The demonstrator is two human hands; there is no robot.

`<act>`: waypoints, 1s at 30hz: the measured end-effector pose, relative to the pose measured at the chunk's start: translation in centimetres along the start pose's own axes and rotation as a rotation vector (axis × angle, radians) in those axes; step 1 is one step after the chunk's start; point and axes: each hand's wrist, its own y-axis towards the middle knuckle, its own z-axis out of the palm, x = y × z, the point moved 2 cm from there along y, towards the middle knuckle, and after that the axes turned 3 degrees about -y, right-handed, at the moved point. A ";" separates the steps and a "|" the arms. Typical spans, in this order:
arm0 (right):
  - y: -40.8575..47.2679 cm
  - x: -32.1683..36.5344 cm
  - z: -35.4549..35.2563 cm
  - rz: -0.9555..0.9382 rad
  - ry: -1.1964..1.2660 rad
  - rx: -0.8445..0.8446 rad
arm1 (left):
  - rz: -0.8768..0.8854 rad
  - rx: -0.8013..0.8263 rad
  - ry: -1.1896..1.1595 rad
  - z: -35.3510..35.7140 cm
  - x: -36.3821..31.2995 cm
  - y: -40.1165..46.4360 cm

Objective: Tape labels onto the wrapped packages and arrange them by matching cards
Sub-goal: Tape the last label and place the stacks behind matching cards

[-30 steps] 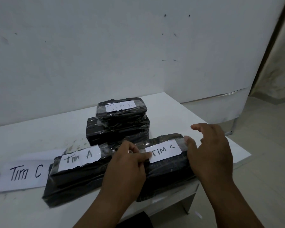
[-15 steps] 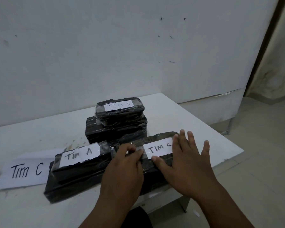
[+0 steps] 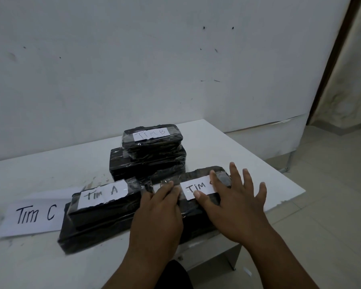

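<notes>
Flattened since a second ago, the right hand (image 3: 236, 207) presses the Tim C label (image 3: 198, 187) with straight fingers; the left hand (image 3: 158, 211) beside it pins the tape. Under both lies the package (image 3: 196, 207); the Tim C card (image 3: 33, 213) waits far left.

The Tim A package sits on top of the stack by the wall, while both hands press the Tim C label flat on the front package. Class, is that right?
Not quite. In the head view the package on top of the stack by the wall reads Tim B. The Tim A package lies at the front left. The left hand and right hand do press the Tim C label flat.
</notes>
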 end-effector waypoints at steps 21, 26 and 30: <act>1.5 -2.7 0.4 0.171 0.621 -0.064 | -0.339 0.240 -0.641 -1.2 -0.9 -2.8; 1.3 -3.1 -0.3 0.178 0.687 -0.027 | -0.432 0.258 -0.802 -1.0 -1.2 -2.1; 1.3 -3.2 -0.3 0.203 0.710 -0.076 | -0.487 0.201 -0.884 -0.7 -1.6 -2.1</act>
